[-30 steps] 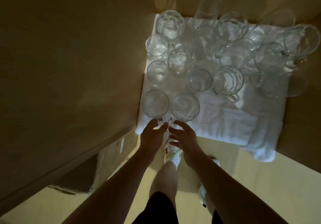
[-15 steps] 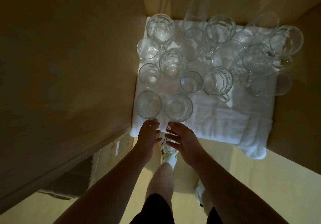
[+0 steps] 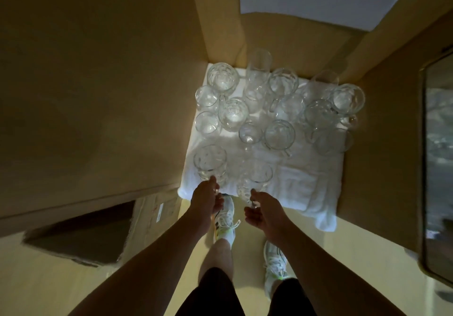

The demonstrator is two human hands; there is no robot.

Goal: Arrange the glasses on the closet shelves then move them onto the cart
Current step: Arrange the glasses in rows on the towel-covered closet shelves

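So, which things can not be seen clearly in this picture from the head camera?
- Left hand on the clear handled glass mug: its fingers lie under the hand, so the grip is hidden.
- Right hand at the second clear mug: motion blur smears the mug's handle.
- Back glasses on the white folded towel: they overlap, count unclear.
- Cart: outside the frame.
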